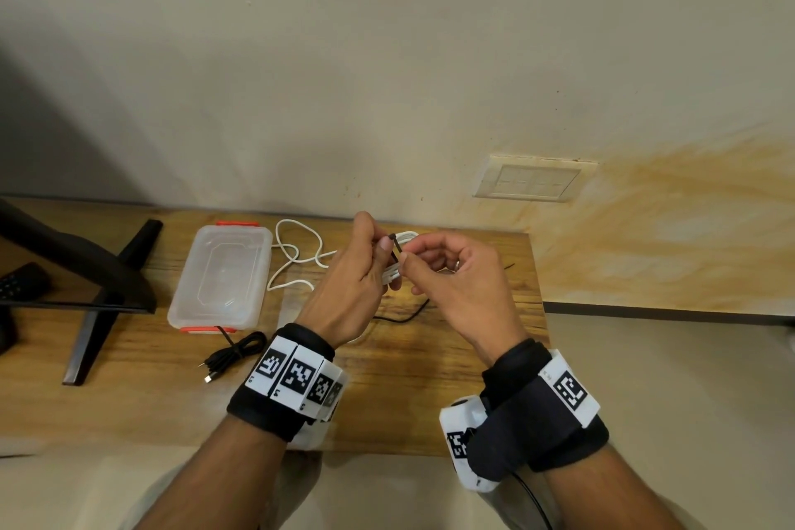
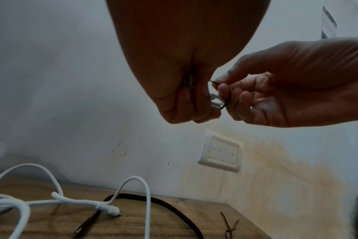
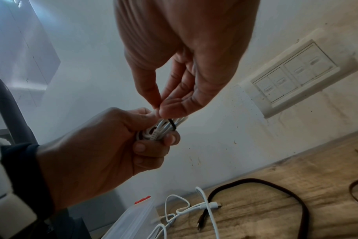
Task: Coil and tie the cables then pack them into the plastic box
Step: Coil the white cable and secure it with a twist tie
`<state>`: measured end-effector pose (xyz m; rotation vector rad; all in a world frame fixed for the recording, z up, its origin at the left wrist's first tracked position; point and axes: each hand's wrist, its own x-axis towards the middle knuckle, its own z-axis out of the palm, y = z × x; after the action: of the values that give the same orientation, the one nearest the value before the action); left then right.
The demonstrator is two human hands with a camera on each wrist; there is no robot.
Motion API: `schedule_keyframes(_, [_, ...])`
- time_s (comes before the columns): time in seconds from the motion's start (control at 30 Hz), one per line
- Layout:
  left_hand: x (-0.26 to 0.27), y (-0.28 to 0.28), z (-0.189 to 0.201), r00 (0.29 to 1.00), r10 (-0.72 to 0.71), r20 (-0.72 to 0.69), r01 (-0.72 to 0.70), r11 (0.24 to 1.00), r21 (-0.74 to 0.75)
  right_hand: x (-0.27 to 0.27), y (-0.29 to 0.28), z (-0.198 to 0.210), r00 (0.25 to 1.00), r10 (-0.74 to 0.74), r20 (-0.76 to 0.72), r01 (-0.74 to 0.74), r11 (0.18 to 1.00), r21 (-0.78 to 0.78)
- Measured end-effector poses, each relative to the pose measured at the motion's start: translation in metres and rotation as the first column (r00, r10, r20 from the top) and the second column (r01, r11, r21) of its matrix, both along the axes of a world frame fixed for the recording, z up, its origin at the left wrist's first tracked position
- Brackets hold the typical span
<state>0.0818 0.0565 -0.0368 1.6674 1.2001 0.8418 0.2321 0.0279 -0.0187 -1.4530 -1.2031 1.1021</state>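
Observation:
My left hand [image 1: 363, 267] grips a coiled white cable [image 3: 164, 127] held up above the wooden table [image 1: 430, 392]. A thin black tie [image 3: 172, 124] is wrapped round the coil. My right hand [image 1: 434, 267] pinches the tie's end [image 2: 227, 98] between thumb and forefinger, right against the left hand. A clear plastic box [image 1: 221, 278] with orange clips lies lidless on the table to the left. A loose white cable [image 1: 297, 256] lies between the box and my hands. A bundled black cable [image 1: 234, 353] lies in front of the box.
Another black cable [image 3: 276, 186] curves across the table under my hands. Spare thin ties [image 2: 229, 226] lie near the table's right end. A dark monitor stand [image 1: 99, 293] occupies the left side. A wall switch plate [image 1: 529, 179] sits behind the table's right end.

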Motion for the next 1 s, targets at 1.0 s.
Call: schedule_keyframes(1.0, [0.0026, -0.0019, -0.0012, 0.980, -0.074, -0.186, 0.099, 0.986, 0.132, -0.0002, 0.0019, 0.0008, 1.000, -0.013, 0.005, 0.013, 1.000, 0.001])
